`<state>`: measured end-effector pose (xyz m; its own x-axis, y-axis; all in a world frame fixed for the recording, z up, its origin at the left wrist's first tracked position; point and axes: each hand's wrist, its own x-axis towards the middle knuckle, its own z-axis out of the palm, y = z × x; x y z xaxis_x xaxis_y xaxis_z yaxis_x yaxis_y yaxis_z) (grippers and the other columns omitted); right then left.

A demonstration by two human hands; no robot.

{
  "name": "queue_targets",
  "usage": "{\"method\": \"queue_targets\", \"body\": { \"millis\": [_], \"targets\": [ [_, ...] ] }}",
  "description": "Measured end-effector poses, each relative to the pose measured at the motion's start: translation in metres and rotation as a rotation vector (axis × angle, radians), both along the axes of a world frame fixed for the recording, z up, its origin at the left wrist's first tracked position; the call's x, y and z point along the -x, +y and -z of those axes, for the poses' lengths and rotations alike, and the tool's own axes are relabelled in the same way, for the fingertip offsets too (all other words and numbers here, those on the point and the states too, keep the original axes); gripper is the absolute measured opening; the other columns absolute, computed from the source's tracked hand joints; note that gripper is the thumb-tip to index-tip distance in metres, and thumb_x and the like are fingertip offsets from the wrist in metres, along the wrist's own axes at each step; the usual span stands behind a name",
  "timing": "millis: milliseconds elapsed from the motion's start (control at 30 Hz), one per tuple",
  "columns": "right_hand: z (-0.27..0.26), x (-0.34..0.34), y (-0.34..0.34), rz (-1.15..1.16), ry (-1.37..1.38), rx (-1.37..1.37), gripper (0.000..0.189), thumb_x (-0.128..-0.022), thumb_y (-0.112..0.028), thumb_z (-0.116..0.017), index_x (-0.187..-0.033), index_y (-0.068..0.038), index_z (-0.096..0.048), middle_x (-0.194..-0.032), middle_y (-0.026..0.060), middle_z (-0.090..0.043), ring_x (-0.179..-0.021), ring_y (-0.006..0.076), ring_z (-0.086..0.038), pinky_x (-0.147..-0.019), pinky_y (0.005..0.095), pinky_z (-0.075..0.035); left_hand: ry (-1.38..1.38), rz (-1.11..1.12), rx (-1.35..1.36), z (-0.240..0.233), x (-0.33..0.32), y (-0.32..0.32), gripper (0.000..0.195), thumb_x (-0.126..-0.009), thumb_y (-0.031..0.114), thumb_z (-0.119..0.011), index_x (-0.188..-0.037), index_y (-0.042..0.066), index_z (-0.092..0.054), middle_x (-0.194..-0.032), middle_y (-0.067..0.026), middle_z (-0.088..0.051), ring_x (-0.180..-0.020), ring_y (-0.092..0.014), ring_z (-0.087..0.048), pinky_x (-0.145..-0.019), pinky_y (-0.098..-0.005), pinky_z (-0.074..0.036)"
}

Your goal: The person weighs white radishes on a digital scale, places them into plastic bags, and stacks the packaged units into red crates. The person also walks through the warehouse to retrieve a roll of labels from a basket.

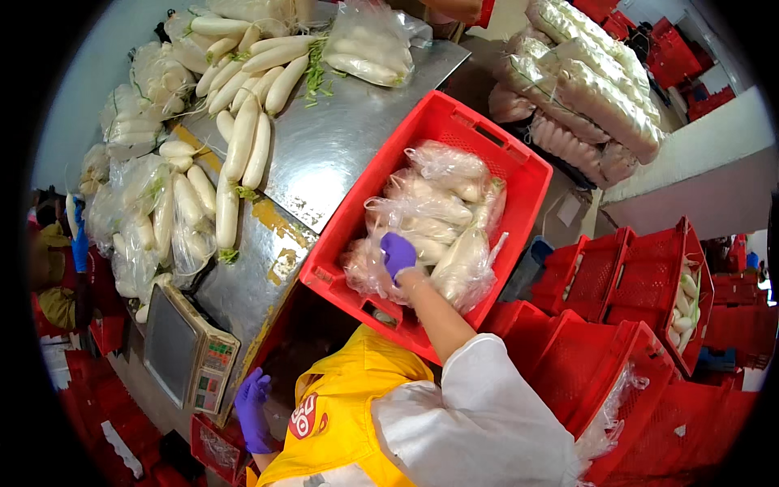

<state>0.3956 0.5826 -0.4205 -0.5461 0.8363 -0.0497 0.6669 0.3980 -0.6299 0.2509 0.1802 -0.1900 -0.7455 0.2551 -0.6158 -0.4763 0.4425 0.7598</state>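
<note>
Before me a red plastic crate (pixel 378 182) holds several clear plastic bags of white daikon radishes (pixel 426 210). My right hand (pixel 398 257), in a purple glove, reaches into the near part of the crate and touches a bag there. Its fingers point down and are partly hidden, so I cannot tell whether they grip. My left hand (pixel 252 405), also purple-gloved, hangs low beside my yellow apron. Its fingers are loosely bent and apart, with nothing seen in them. Loose daikon radishes (pixel 243 143) lie piled on the steel table (pixel 316 146) at the left.
A weighing scale (pixel 192 347) stands at the table's near corner, above a small red bin (pixel 216 447) holding clear plastic. Bagged daikon (pixel 371 58) lies at the far side. Large wrapped bundles (pixel 584 91) are stacked beyond the crate; red crates (pixel 584 365) line the right. Another person's blue-gloved hand (pixel 80 243) is far left.
</note>
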Motion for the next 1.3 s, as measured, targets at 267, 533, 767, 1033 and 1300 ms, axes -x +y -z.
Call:
{"method": "queue_targets", "body": {
  "millis": [267, 533, 767, 1033, 1300],
  "targets": [
    [-0.018, -0.009, -0.01, -0.205, -0.142, 0.165, 0.027, -0.081, -0.019, -0.057, -0.105, -0.01, -0.064, -0.099, 0.0173, -0.066, -0.09, 0.0356, -0.062, -0.081, 0.0447, -0.048, 0.067, 0.008, 0.052, -0.008, -0.014, -0.007, 0.032, -0.087, 0.017, -0.061, -0.115, 0.003, -0.063, -0.094, -0.0011, -0.066, -0.079, -0.009, -0.057, -0.07, -0.0218, -0.04],
    [-0.086, 0.006, 0.05, 0.191, -0.051, -0.005, 0.082, -0.08, -0.033, -0.063, -0.148, -0.019, -0.019, -0.104, 0.0218, -0.062, -0.095, 0.0405, -0.06, -0.083, 0.0493, -0.048, 0.097, 0.016, -0.034, 0.006, 0.022, -0.029, 0.029, -0.087, 0.017, -0.06, -0.113, 0.004, -0.064, -0.089, -0.002, -0.067, -0.075, -0.009, -0.058, -0.066, -0.0212, -0.041],
    [-0.123, 0.014, -0.015, 0.201, 0.142, -0.132, 0.088, -0.073, -0.043, -0.073, -0.143, -0.012, -0.031, -0.118, 0.0236, -0.056, -0.108, 0.0413, -0.053, -0.091, 0.0492, -0.043, 0.147, 0.07, -0.163, -0.012, 0.043, -0.036, 0.032, -0.091, 0.021, -0.055, -0.115, 0.001, -0.062, -0.093, -0.0027, -0.066, -0.08, -0.01, -0.058, -0.072, -0.0216, -0.043],
    [-0.152, 0.02, -0.056, 0.242, 0.405, -0.011, 0.064, -0.078, -0.035, -0.069, -0.127, -0.001, -0.046, -0.116, 0.0212, -0.059, -0.104, 0.0385, -0.056, -0.091, 0.0427, -0.045, 0.168, 0.17, -0.289, 0.008, 0.082, -0.05, 0.03, -0.09, 0.022, -0.058, -0.109, 0.0, -0.065, -0.085, -0.0027, -0.064, -0.073, -0.009, -0.054, -0.068, -0.0223, -0.042],
    [-0.128, -0.081, -0.007, 0.382, -0.096, -0.175, 0.103, -0.078, -0.057, -0.062, -0.15, -0.014, -0.002, -0.121, 0.0271, -0.055, -0.109, 0.0421, -0.055, -0.094, 0.0492, -0.041, 0.036, 0.665, -0.321, 0.07, 0.115, -0.03, 0.034, -0.093, 0.027, -0.054, -0.116, 0.004, -0.065, -0.077, -0.0012, -0.058, -0.069, -0.01, -0.048, -0.066, -0.0238, -0.042]
  ]
}}
